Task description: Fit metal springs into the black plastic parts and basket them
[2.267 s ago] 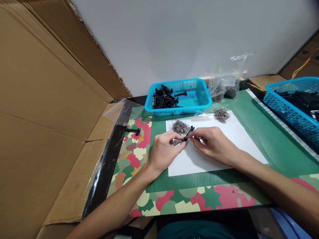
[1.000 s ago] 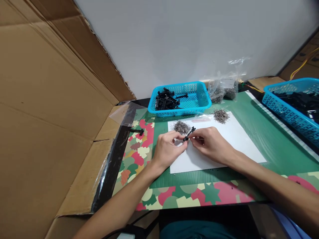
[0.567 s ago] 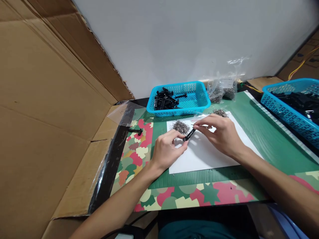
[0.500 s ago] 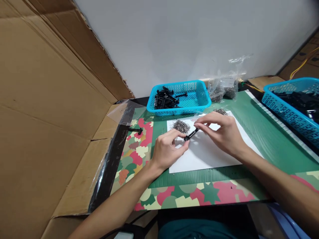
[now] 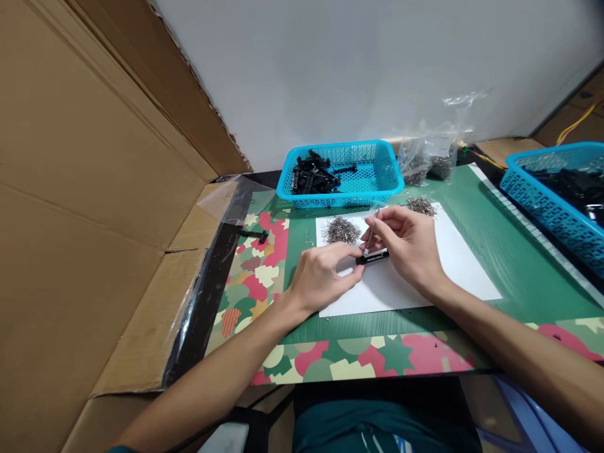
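Over the white paper (image 5: 358,296), my left hand (image 5: 325,275) pinches the left end of a small black plastic part (image 5: 376,257) between thumb and fingertips. My right hand (image 5: 409,242) is closed on a thin, light-coloured tool (image 5: 369,241), whose lower tip meets the black part near its left end. The right fingers partly hide the tool and the part's right end. A pile of tiny metal pieces (image 5: 342,231) lies on the paper just behind my left hand. Another metal pile (image 5: 419,205) is behind my right hand.
A blue basket (image 5: 340,200) with black parts stands at the back, beside plastic bags (image 5: 441,165) of metal pieces. Another blue basket (image 5: 552,195) is at the right. One black part (image 5: 255,236) lies on the left. Cardboard (image 5: 94,189) walls the left side.
The black part has turned nearly level. My right hand has left its far end and now holds the thin tool against it. The view has shifted slightly.
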`<state>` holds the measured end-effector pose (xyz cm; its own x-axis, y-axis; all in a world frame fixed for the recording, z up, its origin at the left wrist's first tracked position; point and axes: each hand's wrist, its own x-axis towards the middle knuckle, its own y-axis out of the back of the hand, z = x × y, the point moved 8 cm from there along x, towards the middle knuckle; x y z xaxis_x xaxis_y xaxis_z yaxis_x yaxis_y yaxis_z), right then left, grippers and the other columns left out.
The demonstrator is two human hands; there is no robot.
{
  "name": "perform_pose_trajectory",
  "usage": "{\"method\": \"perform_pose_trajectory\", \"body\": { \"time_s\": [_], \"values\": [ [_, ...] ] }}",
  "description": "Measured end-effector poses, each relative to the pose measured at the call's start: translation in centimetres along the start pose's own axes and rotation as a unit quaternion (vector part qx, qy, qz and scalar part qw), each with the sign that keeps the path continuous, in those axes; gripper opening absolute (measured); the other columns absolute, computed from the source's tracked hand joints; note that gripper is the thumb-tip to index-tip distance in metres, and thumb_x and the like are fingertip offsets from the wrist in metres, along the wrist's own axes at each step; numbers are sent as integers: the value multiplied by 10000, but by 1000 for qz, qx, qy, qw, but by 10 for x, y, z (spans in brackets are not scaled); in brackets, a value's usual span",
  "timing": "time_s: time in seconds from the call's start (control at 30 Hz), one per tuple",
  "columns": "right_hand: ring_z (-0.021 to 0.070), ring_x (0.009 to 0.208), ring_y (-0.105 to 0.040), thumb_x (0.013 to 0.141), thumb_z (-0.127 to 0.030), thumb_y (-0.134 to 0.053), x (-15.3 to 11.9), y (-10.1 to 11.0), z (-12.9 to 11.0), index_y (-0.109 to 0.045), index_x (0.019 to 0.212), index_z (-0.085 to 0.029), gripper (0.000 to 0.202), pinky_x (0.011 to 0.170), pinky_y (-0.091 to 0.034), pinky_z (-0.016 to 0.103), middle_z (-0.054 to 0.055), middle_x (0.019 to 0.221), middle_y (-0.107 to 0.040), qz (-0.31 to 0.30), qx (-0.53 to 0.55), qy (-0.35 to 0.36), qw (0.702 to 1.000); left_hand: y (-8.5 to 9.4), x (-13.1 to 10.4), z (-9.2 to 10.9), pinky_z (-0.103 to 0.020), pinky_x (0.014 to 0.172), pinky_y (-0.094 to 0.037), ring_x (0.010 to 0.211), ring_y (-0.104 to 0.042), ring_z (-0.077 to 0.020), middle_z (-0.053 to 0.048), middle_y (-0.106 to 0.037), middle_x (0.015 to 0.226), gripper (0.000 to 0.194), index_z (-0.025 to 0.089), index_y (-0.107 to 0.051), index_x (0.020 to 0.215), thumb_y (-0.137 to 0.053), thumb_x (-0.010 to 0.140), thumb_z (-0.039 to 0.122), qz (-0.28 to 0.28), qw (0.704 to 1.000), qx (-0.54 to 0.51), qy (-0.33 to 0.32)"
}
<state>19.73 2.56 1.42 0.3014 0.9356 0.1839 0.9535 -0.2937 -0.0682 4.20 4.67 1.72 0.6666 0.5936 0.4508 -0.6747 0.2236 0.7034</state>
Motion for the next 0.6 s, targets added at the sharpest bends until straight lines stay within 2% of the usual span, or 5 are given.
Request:
{"method": "perform_pose_trajectory", "body": {
  "time_s": [0.1,0.3,0.6],
  "values": [
    [178,595,-717,909,-536,-758,0,-2,2,-646,828,-203,361,584,-627,316,41,714,-738,-8,-34,10,999,0,1,1,-292,758,-587,849,-768,-177,-17,-821,981,116,204,-765,983,-751,870,179,-6,1000,1,5],
    [175,576,-701,912,-492,-772,-2,-1,3,-671,816,-197,326,590,-611,320,39,698,-740,1,-69,21,997,0,0,2,-275,663,-538,765,-746,-166,-22,-813,911,74,195,-775,941,-752,871,187,-8,1000,14,2],
    [164,544,-682,933,-526,-737,-1,-2,-1,-660,810,-200,357,558,-584,308,32,673,-726,0,-112,38,993,-2,-1,2,-273,650,-512,756,-732,-164,-29,-807,913,80,199,-783,943,-721,893,201,-18,1000,21,3]
  ]
}}
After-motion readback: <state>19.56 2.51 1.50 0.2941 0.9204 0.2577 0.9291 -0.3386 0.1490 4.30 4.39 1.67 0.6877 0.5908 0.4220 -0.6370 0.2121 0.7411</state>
